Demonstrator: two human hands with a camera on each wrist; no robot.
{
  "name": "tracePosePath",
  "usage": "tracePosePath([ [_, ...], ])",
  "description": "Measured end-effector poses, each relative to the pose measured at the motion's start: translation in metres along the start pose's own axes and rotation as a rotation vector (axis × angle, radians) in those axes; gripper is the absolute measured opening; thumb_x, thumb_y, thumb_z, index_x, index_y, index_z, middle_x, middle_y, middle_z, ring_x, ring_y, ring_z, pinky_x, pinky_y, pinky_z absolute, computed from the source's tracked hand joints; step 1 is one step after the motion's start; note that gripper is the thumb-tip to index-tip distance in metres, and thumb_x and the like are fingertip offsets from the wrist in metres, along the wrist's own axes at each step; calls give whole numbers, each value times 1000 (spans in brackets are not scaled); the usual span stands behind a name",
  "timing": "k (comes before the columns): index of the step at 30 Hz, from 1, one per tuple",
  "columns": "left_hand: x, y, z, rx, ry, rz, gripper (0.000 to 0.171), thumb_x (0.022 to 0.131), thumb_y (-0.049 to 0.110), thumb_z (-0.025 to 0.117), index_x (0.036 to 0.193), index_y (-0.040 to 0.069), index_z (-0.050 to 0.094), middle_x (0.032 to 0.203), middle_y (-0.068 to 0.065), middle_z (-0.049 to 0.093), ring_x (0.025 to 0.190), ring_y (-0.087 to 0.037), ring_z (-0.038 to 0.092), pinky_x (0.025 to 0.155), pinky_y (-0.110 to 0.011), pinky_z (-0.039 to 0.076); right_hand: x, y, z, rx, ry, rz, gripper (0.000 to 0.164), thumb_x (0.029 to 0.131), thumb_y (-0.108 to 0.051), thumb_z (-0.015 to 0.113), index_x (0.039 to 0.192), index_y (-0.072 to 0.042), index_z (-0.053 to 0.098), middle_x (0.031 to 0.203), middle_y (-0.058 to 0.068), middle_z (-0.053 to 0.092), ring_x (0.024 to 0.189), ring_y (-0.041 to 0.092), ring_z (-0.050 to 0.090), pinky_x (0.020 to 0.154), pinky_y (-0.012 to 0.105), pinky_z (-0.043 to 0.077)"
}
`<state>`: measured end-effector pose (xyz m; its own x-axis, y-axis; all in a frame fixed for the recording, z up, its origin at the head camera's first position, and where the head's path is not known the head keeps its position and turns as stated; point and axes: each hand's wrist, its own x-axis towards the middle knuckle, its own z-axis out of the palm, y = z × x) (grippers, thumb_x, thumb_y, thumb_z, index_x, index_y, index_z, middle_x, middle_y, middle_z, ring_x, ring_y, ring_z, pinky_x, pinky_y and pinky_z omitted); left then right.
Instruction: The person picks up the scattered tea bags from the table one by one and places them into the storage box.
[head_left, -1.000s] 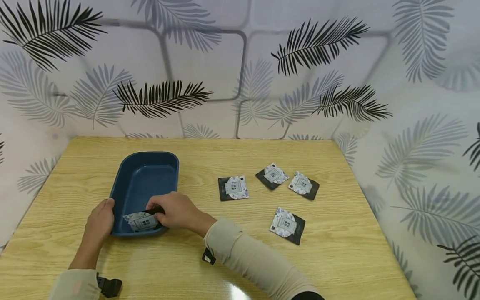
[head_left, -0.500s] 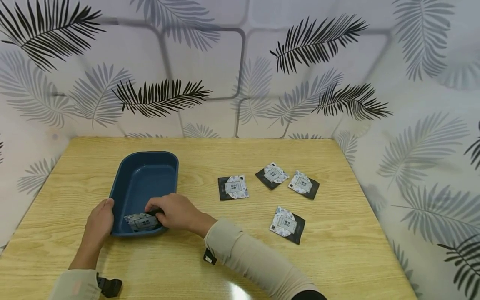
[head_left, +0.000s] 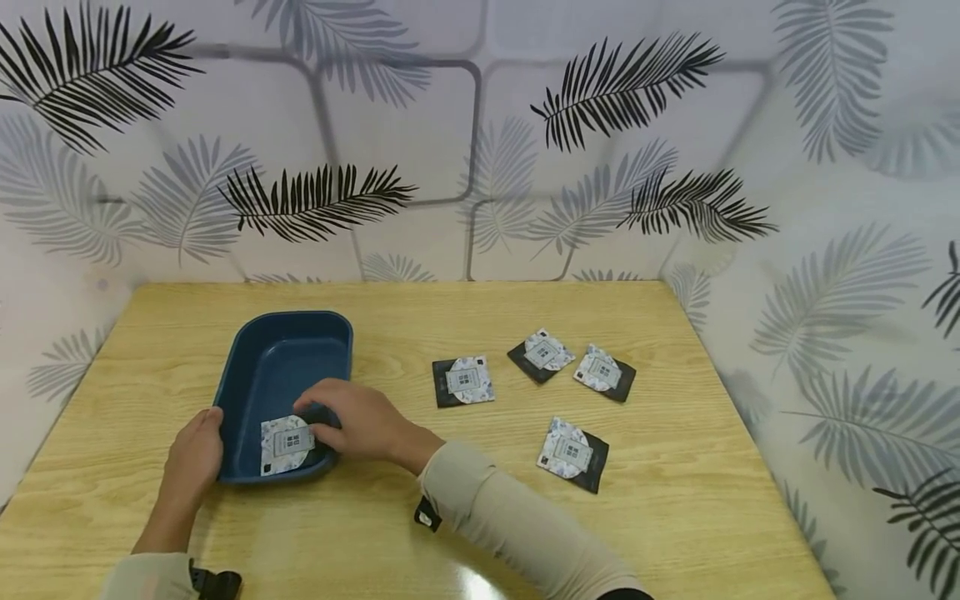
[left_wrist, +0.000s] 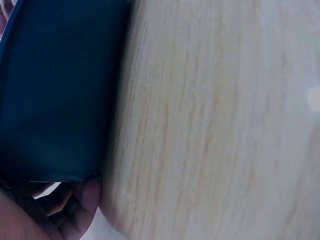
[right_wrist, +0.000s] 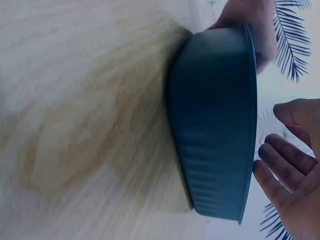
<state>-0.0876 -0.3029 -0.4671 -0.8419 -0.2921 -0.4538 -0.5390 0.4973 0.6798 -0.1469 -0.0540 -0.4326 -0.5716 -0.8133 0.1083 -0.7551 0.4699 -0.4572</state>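
A dark blue tray (head_left: pixel 300 367) stands at the table's left. My left hand (head_left: pixel 192 450) grips its left side, thumb at the rim; in the left wrist view its fingers (left_wrist: pixel 90 195) curl against the tray wall (left_wrist: pixel 60 90). One flat black-and-white printed sachet (head_left: pixel 285 446) lies inside the tray's near end. My right hand (head_left: pixel 363 421) is over the near right rim, thumb and forefinger parted beside the sachet, partly covering its black end. In the right wrist view the right hand (right_wrist: pixel 295 165) shows loosely extended fingers with nothing between them, beside the tray's outer wall (right_wrist: pixel 212 120).
Several similar sachets lie on the wooden table (head_left: pixel 420 517) to the right: one sachet (head_left: pixel 463 381) nearest the tray, two farther back (head_left: pixel 542 355), and one nearer the front (head_left: pixel 572 454). A leaf-patterned backdrop (head_left: pixel 420 242) borders the table's back and right side.
My right thumb and forefinger have let go of the sachet, which was tilted in their pinch and now lies flatter in the tray. The left hand keeps its grip; the view shifts slightly.
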Motion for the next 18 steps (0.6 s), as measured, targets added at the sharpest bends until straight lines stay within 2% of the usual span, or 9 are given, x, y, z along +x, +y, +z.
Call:
tracePosePath([
  [3,1,-2,-2,24,-14,15,72,104,50,-1,160,6,8,165,-27,5,150,-55,6,120,-69,14,-1,5,-5,-7,11,20,33,100,-24,62,132,-20,62,139,-5,62,132,8,56,106,18,47],
  [9,3,-2,-4,42,4,22,71,105,48,-1,160,4,9,165,-28,6,150,-55,8,120,-68,15,-2,22,-19,-25,-3,66,34,98,-23,64,133,-19,62,140,-3,62,133,12,56,106,23,49],
  [13,4,-2,-3,40,-1,11,71,104,48,-1,160,4,8,165,-28,6,150,-55,7,121,-68,15,-8,41,-28,-38,-3,129,35,98,-23,64,133,-20,62,140,-3,61,133,14,56,106,29,51],
  [18,4,-1,-2,41,-10,0,71,104,48,-1,160,4,7,165,-28,5,150,-55,6,121,-68,14,-24,70,-41,-37,38,229,34,98,-21,64,132,-18,62,138,0,62,126,18,61,99,36,55],
])
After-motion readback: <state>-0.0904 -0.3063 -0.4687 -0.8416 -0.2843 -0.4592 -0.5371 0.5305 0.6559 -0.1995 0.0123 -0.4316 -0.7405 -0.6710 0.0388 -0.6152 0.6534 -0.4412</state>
